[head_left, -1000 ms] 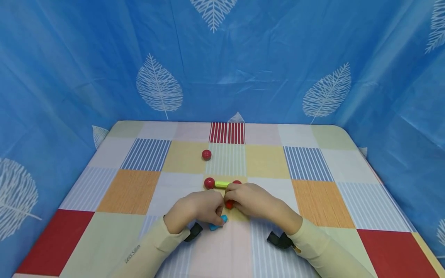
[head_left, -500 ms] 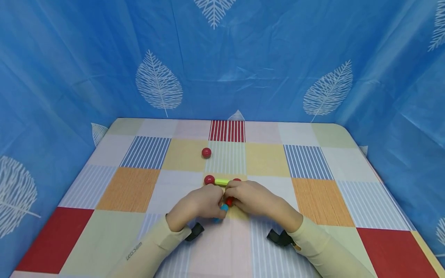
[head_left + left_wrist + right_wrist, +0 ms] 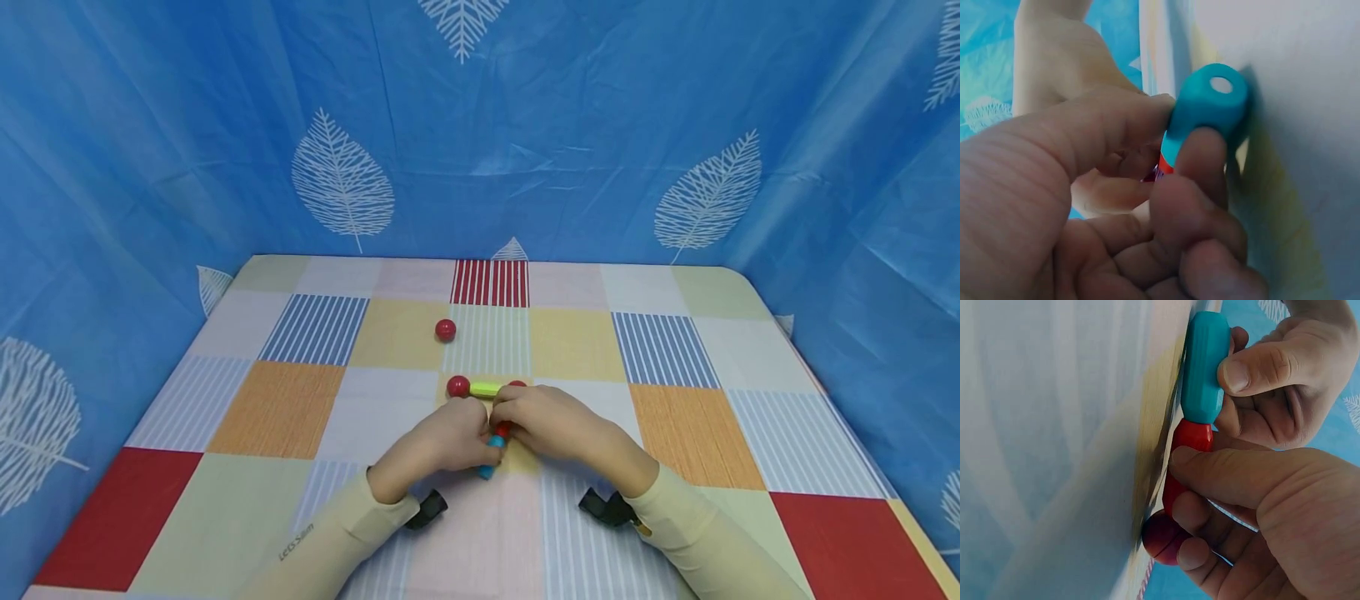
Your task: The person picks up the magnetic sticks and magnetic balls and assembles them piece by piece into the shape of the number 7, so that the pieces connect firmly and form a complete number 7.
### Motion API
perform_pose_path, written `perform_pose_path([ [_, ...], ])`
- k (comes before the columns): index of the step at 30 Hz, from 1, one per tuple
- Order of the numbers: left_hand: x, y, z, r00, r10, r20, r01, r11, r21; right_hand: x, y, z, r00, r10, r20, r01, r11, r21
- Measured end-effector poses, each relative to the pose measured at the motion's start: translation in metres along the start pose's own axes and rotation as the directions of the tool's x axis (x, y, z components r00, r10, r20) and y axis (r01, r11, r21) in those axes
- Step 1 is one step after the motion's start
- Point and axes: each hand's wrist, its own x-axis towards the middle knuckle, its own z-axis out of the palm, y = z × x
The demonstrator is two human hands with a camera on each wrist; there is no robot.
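My left hand (image 3: 450,435) pinches a blue faceted rod (image 3: 1204,369) between thumb and fingers. A pale round disc shows in the rod's near end in the left wrist view. My right hand (image 3: 553,423) pinches a red rod (image 3: 1194,435), partly covered by the thumb. In the right wrist view the two rods meet end to end. A dark red ball (image 3: 1161,532) sits at the red rod's other end, next to the right fingertips. Just beyond the hands, a yellow-green rod (image 3: 484,389) lies between a red ball (image 3: 458,387) and another red ball (image 3: 517,383), half hidden.
A loose red ball (image 3: 446,330) lies farther back on the table. A patchwork-patterned cloth (image 3: 570,343) covers the tabletop. Blue curtains (image 3: 525,150) with white leaf prints stand around the back and sides. Black straps (image 3: 427,508) sit at both wrists.
My left hand has moved forward and right, turning the blue rod until it lines up with the red rod's end. The yellow-green rod and its balls have shifted slightly right.
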Motion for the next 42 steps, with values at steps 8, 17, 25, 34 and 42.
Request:
perform_pose_path([
  [8,0.003,-0.001,0.006,0.999,0.000,-0.049,0.000,1.000,-0.001,-0.001,0.006,0.000,1.000,-0.016,0.005,0.016,1.000,0.023],
  [17,0.001,-0.003,0.003,0.999,-0.010,-0.041,0.010,1.000,-0.010,-0.001,0.008,-0.001,1.000,-0.021,0.005,0.020,0.997,0.069],
  [25,-0.001,-0.009,-0.021,0.991,0.013,-0.134,-0.012,1.000,0.007,-0.004,0.012,-0.007,1.000,-0.015,-0.003,0.015,0.993,0.115],
  [34,-0.001,-0.021,-0.040,0.950,-0.059,-0.307,0.080,0.995,0.057,-0.006,0.017,-0.014,1.000,0.007,-0.009,-0.005,0.991,0.134],
  [42,0.005,-0.031,-0.043,0.898,-0.090,-0.431,0.131,0.989,0.066,-0.008,0.016,-0.014,1.000,0.010,-0.008,-0.008,0.991,0.131],
])
